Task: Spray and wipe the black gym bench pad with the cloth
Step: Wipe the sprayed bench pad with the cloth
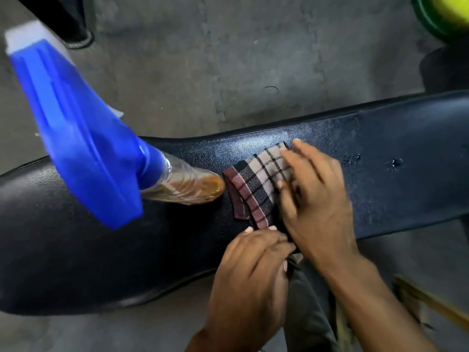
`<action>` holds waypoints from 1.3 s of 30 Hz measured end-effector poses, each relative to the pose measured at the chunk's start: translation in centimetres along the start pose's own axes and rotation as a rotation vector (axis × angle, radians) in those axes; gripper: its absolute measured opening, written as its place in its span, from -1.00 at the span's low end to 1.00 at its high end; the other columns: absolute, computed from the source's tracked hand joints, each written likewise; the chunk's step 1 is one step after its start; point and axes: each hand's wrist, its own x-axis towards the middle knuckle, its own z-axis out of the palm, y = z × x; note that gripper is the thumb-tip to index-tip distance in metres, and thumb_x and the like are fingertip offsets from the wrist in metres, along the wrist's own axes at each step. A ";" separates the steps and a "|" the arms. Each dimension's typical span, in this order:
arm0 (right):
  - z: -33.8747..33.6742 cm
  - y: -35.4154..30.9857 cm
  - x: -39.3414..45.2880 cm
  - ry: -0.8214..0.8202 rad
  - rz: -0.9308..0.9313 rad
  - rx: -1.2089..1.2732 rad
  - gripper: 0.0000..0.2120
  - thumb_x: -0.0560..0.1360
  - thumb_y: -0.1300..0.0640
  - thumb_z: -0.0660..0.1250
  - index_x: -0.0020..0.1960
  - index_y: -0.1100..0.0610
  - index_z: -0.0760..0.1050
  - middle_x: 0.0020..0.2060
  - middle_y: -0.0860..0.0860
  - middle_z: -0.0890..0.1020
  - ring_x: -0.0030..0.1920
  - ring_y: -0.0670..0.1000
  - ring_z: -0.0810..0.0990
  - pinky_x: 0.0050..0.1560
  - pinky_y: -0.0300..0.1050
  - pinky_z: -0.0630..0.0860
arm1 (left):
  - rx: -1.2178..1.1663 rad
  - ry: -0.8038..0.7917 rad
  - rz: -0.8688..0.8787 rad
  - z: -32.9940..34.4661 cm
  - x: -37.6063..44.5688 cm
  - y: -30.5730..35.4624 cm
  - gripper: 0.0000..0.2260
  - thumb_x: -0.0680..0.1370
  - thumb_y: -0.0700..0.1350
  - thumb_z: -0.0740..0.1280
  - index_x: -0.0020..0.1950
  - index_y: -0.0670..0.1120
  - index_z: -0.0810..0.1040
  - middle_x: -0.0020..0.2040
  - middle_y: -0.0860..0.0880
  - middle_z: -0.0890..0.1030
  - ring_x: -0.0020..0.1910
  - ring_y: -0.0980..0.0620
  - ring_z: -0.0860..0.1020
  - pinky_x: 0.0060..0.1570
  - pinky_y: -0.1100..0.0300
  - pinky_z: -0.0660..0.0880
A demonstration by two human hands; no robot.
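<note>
At the bottom of the frame we see our own two forearms reaching up from the lower edge. Our left hand (256, 262), lower centre, has its fingers curled and its fingertips on the near edge of the folded checked cloth (261, 181); whether it pinches that edge or merely steadies it we cannot tell. Just above and to the right, our right hand (314, 196) lies flat and spread on top of the cloth, fingers extended, pressing it down rather than gripping it. The cloth sits at the centre of the frame on the black bench pad (396, 174), which runs across the frame from lower left to upper right. To the left of the cloth, close beside it, the spray bottle (83, 138) stands on the pad with its blue trigger head looming into the upper left, held by neither hand. On the right part of the pad we make out a few wet-looking specks. Beyond the pad lies the grey floor (203, 59). We judge that the cloth is being folded or flattened into a wiping pad, with wiping about to start; the next move calls for sliding the cloth firmly along the worktop toward the wet specks without knocking the bottle.
</note>
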 end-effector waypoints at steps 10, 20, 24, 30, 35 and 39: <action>3.6 -0.2 1.4 -0.348 -0.269 -0.375 -0.41 0.76 -0.16 0.01 0.76 -0.05 0.08 0.77 0.09 0.03 0.77 0.23 -0.05 0.72 0.30 0.06 | 0.046 -0.099 0.036 0.7 -0.9 -2.7 -0.84 0.51 -0.20 0.32 -0.03 -0.05 0.69 0.03 0.02 0.72 0.14 -0.01 0.67 0.42 0.09 0.47; 2.0 1.6 3.9 -0.259 -0.029 -0.407 -0.38 0.75 -0.11 -0.03 0.77 0.00 -0.01 0.77 0.17 -0.04 0.77 0.25 -0.08 0.74 0.27 0.01 | 0.187 0.035 -0.041 1.0 2.4 -2.9 -0.73 0.55 -0.21 0.41 0.25 -0.09 0.66 0.42 -0.06 0.60 0.46 -0.06 0.52 0.55 -0.02 0.37; 0.4 3.4 -1.1 -0.305 -0.044 -0.437 -0.34 0.72 -0.05 0.02 0.78 0.01 -0.06 0.77 0.13 -0.09 0.77 0.22 -0.11 0.72 0.28 0.10 | 0.350 -0.009 -0.135 1.8 4.3 -3.8 -0.55 0.64 -0.02 0.33 0.52 -0.11 0.49 0.68 -0.09 0.33 0.67 -0.10 0.30 0.60 -0.11 0.33; -2.3 6.0 -3.9 -0.321 0.092 -0.505 -0.31 0.67 -0.01 0.05 0.77 0.06 0.01 0.76 0.20 -0.01 0.76 0.29 -0.01 0.69 0.32 0.18 | 0.605 -0.095 -0.068 3.7 3.5 -5.3 -0.43 0.73 0.11 0.16 0.70 -0.13 0.26 0.77 -0.15 0.09 0.76 -0.11 0.07 0.67 -0.16 0.18; -0.9 5.2 1.4 -0.242 0.236 -0.438 -0.35 0.75 -0.08 -0.02 0.77 0.12 -0.04 0.75 0.26 -0.09 0.74 0.39 -0.11 0.72 0.35 0.02 | 0.651 -0.066 -0.042 4.1 3.4 -5.7 -0.44 0.76 0.12 0.06 0.71 -0.12 0.23 0.77 -0.15 0.07 0.76 -0.12 0.04 0.69 -0.15 0.12; 1.0 3.2 2.2 -0.267 0.124 -0.446 -0.32 0.74 -0.16 -0.02 0.78 0.03 -0.09 0.75 0.24 -0.13 0.74 0.39 -0.14 0.73 0.34 -0.02 | 0.646 -0.044 -0.042 4.0 3.4 -5.6 -0.44 0.74 0.09 0.14 0.70 -0.14 0.26 0.77 -0.16 0.09 0.76 -0.12 0.06 0.68 -0.17 0.16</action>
